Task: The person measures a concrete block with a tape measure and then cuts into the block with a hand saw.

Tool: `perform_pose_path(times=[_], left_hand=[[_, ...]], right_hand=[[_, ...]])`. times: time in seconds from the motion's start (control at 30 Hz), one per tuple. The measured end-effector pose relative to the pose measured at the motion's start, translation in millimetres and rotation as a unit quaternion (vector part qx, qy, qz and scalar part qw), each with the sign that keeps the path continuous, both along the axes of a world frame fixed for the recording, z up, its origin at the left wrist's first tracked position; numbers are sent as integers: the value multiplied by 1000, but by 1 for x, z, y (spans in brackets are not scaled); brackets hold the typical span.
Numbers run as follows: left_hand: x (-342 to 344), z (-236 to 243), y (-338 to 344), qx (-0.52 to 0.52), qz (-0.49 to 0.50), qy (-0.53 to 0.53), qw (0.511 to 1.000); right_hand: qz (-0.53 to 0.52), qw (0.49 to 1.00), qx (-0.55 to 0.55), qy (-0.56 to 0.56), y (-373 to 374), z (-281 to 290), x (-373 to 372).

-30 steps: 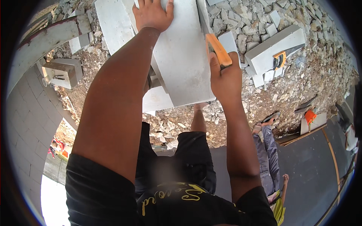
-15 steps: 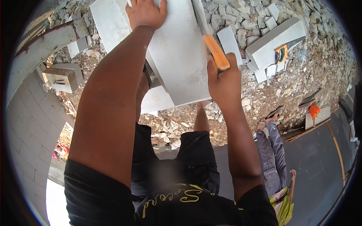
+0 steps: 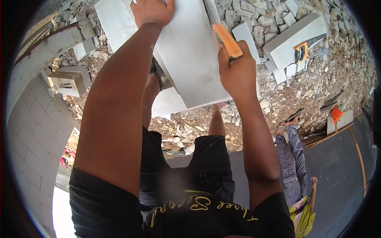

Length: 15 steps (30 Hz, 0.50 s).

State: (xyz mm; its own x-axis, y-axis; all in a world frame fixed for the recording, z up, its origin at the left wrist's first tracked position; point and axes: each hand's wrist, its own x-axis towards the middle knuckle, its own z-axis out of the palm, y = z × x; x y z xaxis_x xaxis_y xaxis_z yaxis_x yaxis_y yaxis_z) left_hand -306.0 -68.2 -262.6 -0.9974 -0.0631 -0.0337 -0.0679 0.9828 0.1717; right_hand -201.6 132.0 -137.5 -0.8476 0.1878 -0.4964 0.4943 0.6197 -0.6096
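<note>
My left hand [image 3: 152, 12] presses down on the top of a pale grey lightweight concrete block [image 3: 189, 59], thumb spread to the side; its fingertips run out of the upper edge. My right hand [image 3: 240, 71] is wrapped round the orange handle of a handsaw [image 3: 227, 41]. The saw stands at the block's right side, its blade pointing away from me along a narrow strip of the block. Most of the blade is hidden or out of view. Other pale block pieces [image 3: 168, 104] lie under and beside this block.
At right, a second saw [image 3: 300, 52] with an orange and black handle rests against a long block [image 3: 295, 39]. Rubble [image 3: 246, 16] covers the ground. A hollow box-like block [image 3: 67, 81] sits at left. A co-worker's legs [image 3: 291, 154] and an orange object [image 3: 336, 114] are at lower right.
My right hand has pushed the saw forward, away from me, along the block's right side. My left hand stays on the block. The view has shifted slightly.
</note>
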Motion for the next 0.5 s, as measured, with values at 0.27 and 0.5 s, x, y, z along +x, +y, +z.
perform_pose_path(times=[0.27,0.5], left_hand=[[-16,8,-14,-13,-11,27,999],[-14,5,-9,2,-8,27,1000]], right_hand=[[-41,998,-37,-28,24,84,128],[-6,999,-34,18,-4,5,18]])
